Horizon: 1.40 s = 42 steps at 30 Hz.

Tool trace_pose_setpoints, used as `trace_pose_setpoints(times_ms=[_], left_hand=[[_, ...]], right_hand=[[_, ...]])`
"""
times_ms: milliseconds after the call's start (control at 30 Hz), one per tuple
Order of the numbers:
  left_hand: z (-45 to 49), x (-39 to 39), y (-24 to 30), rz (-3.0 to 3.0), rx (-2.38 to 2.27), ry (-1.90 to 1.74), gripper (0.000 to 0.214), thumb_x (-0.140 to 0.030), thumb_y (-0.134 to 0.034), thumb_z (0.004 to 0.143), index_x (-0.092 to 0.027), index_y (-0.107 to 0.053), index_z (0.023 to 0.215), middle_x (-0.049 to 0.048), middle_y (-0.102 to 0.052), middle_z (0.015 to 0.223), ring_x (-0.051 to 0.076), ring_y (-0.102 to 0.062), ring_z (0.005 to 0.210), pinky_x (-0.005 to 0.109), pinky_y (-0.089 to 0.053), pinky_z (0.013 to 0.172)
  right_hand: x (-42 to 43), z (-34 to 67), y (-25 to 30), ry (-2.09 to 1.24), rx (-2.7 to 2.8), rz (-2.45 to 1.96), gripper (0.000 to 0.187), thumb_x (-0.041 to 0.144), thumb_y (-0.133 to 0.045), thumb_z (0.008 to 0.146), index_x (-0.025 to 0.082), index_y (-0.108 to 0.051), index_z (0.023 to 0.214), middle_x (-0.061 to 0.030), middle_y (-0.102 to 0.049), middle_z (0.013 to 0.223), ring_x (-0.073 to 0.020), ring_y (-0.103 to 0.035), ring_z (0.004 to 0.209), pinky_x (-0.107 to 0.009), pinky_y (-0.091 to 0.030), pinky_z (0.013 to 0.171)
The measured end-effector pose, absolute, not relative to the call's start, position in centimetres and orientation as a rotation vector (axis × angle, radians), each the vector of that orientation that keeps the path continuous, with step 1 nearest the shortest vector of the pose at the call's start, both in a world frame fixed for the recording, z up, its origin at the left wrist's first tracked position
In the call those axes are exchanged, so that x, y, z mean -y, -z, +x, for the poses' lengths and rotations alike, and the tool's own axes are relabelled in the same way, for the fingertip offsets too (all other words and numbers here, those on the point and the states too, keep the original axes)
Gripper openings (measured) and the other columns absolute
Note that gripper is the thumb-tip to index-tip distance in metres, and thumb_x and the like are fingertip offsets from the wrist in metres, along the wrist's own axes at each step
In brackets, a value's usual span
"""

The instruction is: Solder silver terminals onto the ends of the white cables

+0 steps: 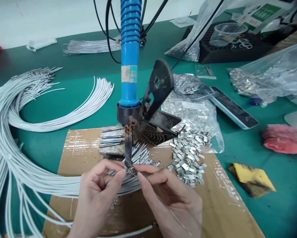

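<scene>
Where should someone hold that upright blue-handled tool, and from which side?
Probably the smooth lower part of the blue handle, from the picture's left: it stands upright and exposed there, while a black plate rises on the right and cables crowd the ribbed top. I'd avoid the stained metal shaft below.

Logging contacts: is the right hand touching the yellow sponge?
Apart: the head view shows cardboard and green tabletop between the right hand and yellow sponge.
</scene>
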<state>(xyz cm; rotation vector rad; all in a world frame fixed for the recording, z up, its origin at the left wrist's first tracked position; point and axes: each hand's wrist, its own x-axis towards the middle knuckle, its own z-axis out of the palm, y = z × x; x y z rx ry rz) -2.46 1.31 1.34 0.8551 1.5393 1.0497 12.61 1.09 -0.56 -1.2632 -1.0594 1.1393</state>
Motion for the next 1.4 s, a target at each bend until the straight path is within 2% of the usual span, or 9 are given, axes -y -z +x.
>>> trace_pose_setpoints(times_ms=[167,333,467,533,700,900,1133,1400], left_hand=[[-2.3,-1.3,-1.4,0.890,-1.566,-1.060,0.017,-0.032,-0.079,0.087,-0.020,-0.077,0.075,-0.0088,-0.037,0.043,0.006,-0.027,0.039,0.015,-0.018,0.038],[-2.2,-1.3,-1.2,0.860,-1.564,-1.096,0.017,-0.032,-0.078,0.088,-0.020,-0.076,0.075,-0.0037,-0.056,0.056,0.005,-0.030,0.041,0.014,-0.021,0.037],[-1.8,-1.4,-1.4,0.859,-1.575,-1.107,0.018,-0.030,-0.078,0.088,-0.019,-0.074,0.075,0.0031,-0.074,0.079,0.003,-0.035,0.041,0.015,-0.024,0.037],[-1.4,-1.4,-1.6,0.822,-1.572,-1.140,0.018,-0.030,-0.078,0.087,-0.019,-0.074,0.074,0.0056,-0.078,0.093,0.002,-0.036,0.041,0.015,-0.024,0.037],[-0.7,-1.4,-2.2,0.727,-1.582,-1.219,0.018,-0.030,-0.083,0.081,-0.018,-0.074,0.071,0.0056,-0.077,0.089,0.002,-0.033,0.041,0.016,-0.021,0.037],[-1.4,-1.3,-1.8,0.828,-1.526,-1.151,0.018,-0.029,-0.079,0.087,-0.017,-0.074,0.074,0.0075,-0.077,0.094,0.002,-0.037,0.041,0.015,-0.026,0.038],[-0.4,-1.4,-2.5,0.731,-1.581,-1.242,0.018,-0.026,-0.084,0.079,-0.016,-0.073,0.069,0.0066,-0.077,0.090,0.001,-0.035,0.042,0.015,-0.022,0.039],[-0.5,-1.4,-2.4,0.720,-1.547,-1.261,0.013,-0.023,-0.082,0.081,-0.020,-0.076,0.070,0.0026,-0.075,0.086,0.001,-0.035,0.044,0.013,-0.023,0.039]], right_hand=[[-1.1,12.6,0.5,-1.105,1.099,-1.283,0.021,0.021,-0.075,0.090,0.022,-0.070,0.070,-0.0049,-0.083,0.098,-0.0195,-0.080,0.082,-0.028,-0.062,0.082],[-1.0,12.2,0.6,-1.033,1.116,-1.294,0.020,0.019,-0.075,0.089,0.023,-0.070,0.071,-0.0037,-0.083,0.097,-0.0188,-0.081,0.080,-0.026,-0.062,0.080],[-1.0,12.0,0.6,-0.973,1.139,-1.283,0.020,0.017,-0.074,0.090,0.023,-0.070,0.071,-0.0044,-0.083,0.098,-0.0177,-0.080,0.078,-0.025,-0.062,0.079],[-0.9,12.0,0.6,-0.967,1.145,-1.275,0.019,0.018,-0.074,0.090,0.023,-0.070,0.072,-0.0055,-0.083,0.098,-0.0178,-0.080,0.077,-0.026,-0.063,0.078],[-0.9,12.0,0.8,-0.931,1.140,-1.282,0.017,0.018,-0.074,0.089,0.023,-0.071,0.073,-0.0043,-0.083,0.097,-0.0176,-0.080,0.077,-0.025,-0.063,0.076],[-0.9,11.9,0.6,-0.943,1.134,-1.272,0.018,0.017,-0.075,0.089,0.024,-0.071,0.073,-0.0035,-0.083,0.096,-0.0170,-0.079,0.076,-0.024,-0.062,0.076],[-0.8,11.9,0.6,-0.949,1.119,-1.264,0.018,0.015,-0.075,0.089,0.024,-0.071,0.074,-0.0028,-0.083,0.099,-0.0172,-0.080,0.079,-0.026,-0.062,0.080],[-0.9,11.8,-0.1,-0.927,1.142,-1.257,0.019,0.011,-0.074,0.089,0.023,-0.072,0.075,-0.0035,-0.083,0.099,-0.0183,-0.080,0.079,-0.026,-0.064,0.080]])
